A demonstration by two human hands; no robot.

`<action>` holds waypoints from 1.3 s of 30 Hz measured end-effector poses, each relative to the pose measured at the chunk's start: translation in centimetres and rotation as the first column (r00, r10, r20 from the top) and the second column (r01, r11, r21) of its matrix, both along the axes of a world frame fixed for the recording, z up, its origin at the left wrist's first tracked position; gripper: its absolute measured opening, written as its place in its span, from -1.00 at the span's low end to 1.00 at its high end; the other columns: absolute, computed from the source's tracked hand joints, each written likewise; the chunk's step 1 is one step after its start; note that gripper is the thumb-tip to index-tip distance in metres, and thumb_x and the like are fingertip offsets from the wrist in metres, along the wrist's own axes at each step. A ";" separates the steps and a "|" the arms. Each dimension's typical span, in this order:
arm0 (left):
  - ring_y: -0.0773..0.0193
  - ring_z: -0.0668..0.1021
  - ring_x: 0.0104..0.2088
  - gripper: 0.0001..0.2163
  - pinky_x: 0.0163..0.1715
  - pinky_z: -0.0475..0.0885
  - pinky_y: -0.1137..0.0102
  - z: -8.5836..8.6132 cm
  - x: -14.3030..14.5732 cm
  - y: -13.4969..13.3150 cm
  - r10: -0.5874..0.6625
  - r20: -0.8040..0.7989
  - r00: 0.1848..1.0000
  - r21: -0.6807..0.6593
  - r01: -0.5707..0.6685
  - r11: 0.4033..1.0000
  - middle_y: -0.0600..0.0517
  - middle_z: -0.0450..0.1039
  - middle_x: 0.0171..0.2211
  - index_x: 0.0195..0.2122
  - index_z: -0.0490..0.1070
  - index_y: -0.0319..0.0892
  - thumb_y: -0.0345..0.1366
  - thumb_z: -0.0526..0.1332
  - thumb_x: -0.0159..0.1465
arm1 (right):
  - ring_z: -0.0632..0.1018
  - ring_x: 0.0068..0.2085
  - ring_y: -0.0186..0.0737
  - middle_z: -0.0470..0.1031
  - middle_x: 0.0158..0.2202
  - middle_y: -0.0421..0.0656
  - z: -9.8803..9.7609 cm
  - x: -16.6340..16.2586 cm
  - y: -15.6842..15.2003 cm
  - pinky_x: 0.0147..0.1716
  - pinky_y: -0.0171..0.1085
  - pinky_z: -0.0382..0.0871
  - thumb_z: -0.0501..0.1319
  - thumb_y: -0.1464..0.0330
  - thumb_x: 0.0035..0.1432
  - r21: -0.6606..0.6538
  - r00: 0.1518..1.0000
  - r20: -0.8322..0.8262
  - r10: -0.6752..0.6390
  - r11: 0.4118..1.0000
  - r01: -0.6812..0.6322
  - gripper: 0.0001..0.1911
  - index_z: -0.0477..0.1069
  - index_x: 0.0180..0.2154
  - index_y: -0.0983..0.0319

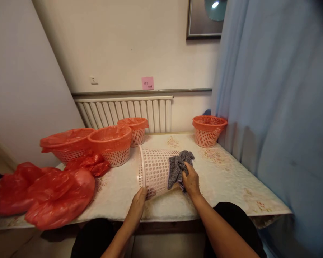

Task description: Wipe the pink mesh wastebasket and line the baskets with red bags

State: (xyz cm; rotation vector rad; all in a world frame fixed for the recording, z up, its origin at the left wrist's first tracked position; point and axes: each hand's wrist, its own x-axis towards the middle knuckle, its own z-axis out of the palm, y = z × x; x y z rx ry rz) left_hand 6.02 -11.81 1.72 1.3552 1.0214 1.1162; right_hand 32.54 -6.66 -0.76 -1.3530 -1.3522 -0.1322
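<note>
A pale pink perforated basket (154, 168) lies on its side on the table (226, 179), its open rim turned to the left. My left hand (138, 204) grips the rim at its lower edge, fingers curled round it. My right hand (190, 179) is closed on a grey cloth (179, 163) and presses it against the basket's bottom end. The cloth drapes over the basket's base.
Three baskets lined with red bags (111, 141) stand at the back left, a fourth (208, 129) at the back right. Loose red plastic bags (48, 195) are heaped at the left edge. A blue curtain (280, 107) hangs along the right; a radiator (129, 111) is behind.
</note>
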 end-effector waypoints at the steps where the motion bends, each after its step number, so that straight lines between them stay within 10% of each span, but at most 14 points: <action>1: -0.02 0.57 0.00 -0.38 0.12 0.36 0.09 0.0 0.0 0.0 0.002 0.008 1.000 -0.006 -0.002 1.000 -0.20 0.59 -0.08 -0.09 0.47 -0.27 0.23 0.07 0.21 | 0.49 0.06 -0.03 0.49 0.02 0.04 -0.1 0.1 -0.1 0.10 0.01 0.36 0.06 0.44 0.11 0.006 1.000 0.006 0.004 1.000 -0.004 -0.53 0.38 0.07 0.29; 30: -0.01 0.61 -0.13 -0.35 -0.02 0.44 0.15 2.2 1.0 -0.3 0.069 -0.027 0.997 0.034 -0.068 0.997 -0.18 0.61 -0.19 -0.23 0.49 -0.27 0.31 0.07 0.14 | 0.37 0.17 0.03 0.35 0.14 0.05 1.0 -0.2 -0.6 0.15 0.08 0.30 0.12 0.45 0.06 -0.061 0.996 0.080 0.028 0.998 -0.023 -0.29 0.11 0.28 0.26; 39: 0.00 0.62 -0.17 -0.32 -0.03 0.46 0.13 1.4 1.2 1.0 0.121 0.004 0.993 0.014 -0.121 0.993 -0.18 0.61 -0.23 -0.21 0.48 -0.28 0.33 0.06 0.12 | 0.36 0.20 0.02 0.45 0.09 -0.02 1.1 -1.3 0.5 0.22 0.13 0.21 0.05 0.52 0.02 0.022 0.991 0.106 0.086 0.996 -0.089 -0.40 0.33 0.15 0.27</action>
